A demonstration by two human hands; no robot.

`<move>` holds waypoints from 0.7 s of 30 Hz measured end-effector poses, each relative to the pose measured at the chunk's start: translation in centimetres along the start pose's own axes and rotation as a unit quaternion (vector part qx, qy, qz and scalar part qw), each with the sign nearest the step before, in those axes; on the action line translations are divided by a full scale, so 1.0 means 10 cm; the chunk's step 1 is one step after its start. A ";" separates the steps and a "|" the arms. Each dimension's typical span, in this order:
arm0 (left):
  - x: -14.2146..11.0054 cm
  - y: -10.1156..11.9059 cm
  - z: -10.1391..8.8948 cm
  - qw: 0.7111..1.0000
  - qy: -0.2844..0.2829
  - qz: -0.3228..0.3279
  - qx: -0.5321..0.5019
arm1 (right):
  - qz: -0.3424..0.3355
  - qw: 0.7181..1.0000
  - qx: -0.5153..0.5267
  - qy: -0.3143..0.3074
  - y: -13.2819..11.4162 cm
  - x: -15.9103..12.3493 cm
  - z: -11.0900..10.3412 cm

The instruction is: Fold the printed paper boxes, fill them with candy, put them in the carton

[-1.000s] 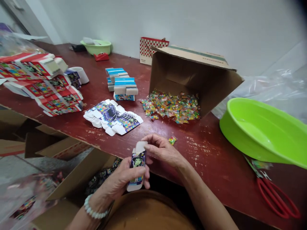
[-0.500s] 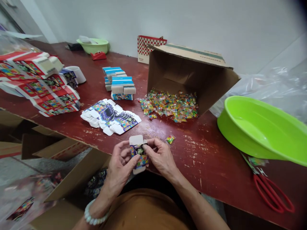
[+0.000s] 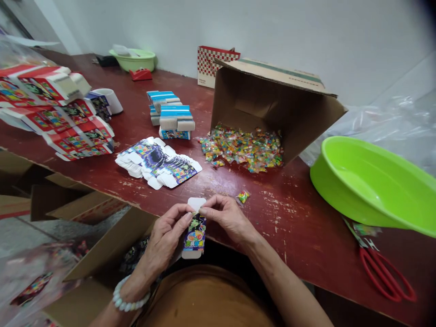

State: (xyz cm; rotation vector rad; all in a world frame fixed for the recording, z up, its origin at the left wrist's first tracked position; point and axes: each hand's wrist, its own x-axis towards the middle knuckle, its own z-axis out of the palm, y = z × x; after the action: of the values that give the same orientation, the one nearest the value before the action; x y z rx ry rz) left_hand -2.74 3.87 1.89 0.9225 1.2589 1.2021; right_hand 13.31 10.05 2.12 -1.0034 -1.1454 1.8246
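Between my two hands is a small purple printed candy box (image 3: pixel 195 231), its white end flaps sticking out at top and bottom. My left hand (image 3: pixel 169 231) pinches its upper left edge with thumb and fingertips. On the upper right, by the top flap, my right hand (image 3: pixel 227 218) pinches the box the same way. A single wrapped candy packet (image 3: pixel 243 196) lies on the table just beyond my right hand. Farther off sits a spread stack of flat purple boxes (image 3: pixel 158 162). Many candy packets (image 3: pixel 245 147) spill from a cardboard carton (image 3: pixel 252 93) lying on its side.
A green basin (image 3: pixel 368 181) stands at the right, with red-handled scissors (image 3: pixel 384 272) beside it. Bundled red boxes (image 3: pixel 81 136) are piled at the left, blue box bundles (image 3: pixel 175 119) farther back. Below the table edge is an open carton (image 3: pixel 112 245).
Both hands have shifted to the upper part of the candy box, thumbs now close together near the top flap. More of the box's printed front shows.
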 end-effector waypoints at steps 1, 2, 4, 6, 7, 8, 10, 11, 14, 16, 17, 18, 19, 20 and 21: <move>0.01 -0.01 0.00 1.000 0.006 0.015 0.005 | -0.005 1.000 -0.001 0.003 -0.01 0.01 0.00; 0.01 -0.02 0.01 0.999 0.015 0.031 0.000 | -0.014 1.000 0.000 0.003 -0.02 0.03 0.00; 0.02 -0.03 0.04 0.997 0.036 0.042 -0.049 | -0.034 0.999 -0.008 -0.009 0.00 0.05 0.00; 0.00 -0.04 0.07 0.992 0.037 -0.002 -0.117 | -0.043 0.998 -0.027 -0.025 0.04 0.05 0.00; -0.01 -0.04 0.08 0.989 0.019 -0.040 -0.140 | -0.044 0.998 -0.034 -0.028 0.06 0.04 0.00; -0.03 -0.04 0.09 0.985 -0.007 -0.080 -0.155 | -0.047 0.998 -0.042 -0.027 0.07 0.03 0.00; -0.06 -0.04 0.11 0.973 -0.058 -0.144 -0.168 | -0.073 0.994 -0.083 -0.026 0.08 0.00 0.00; -0.08 -0.04 0.12 0.969 -0.071 -0.162 -0.174 | -0.092 0.989 -0.113 -0.031 0.08 -0.02 -0.01; -0.08 -0.04 0.15 0.963 -0.069 -0.168 -0.197 | -0.108 0.980 -0.151 -0.069 0.03 -0.05 -0.01; -0.07 -0.05 0.17 0.967 -0.067 -0.155 -0.190 | -0.069 0.987 -0.115 -0.086 -0.01 -0.05 -0.01; -0.06 -0.05 0.19 0.970 -0.065 -0.148 -0.179 | -0.051 0.990 -0.101 -0.086 -0.02 -0.03 0.00; -0.04 -0.05 0.20 0.974 -0.063 -0.142 -0.165 | -0.039 0.991 -0.095 -0.083 -0.03 -0.02 0.00; -0.03 -0.05 0.20 0.978 -0.059 -0.135 -0.150 | -0.031 0.992 -0.093 -0.078 -0.04 0.00 0.01; -0.02 -0.05 0.21 0.980 -0.058 -0.127 -0.138 | -0.024 0.993 -0.090 -0.074 -0.05 0.02 0.01; -0.01 -0.05 0.21 0.982 -0.062 -0.121 -0.129 | -0.016 0.994 -0.081 -0.072 -0.05 0.03 0.02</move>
State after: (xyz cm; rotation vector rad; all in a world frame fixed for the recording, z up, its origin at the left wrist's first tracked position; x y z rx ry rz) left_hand -0.63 3.87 1.73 0.6237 1.0529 1.0681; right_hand 13.10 10.41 2.58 -0.9496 -1.4067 1.8248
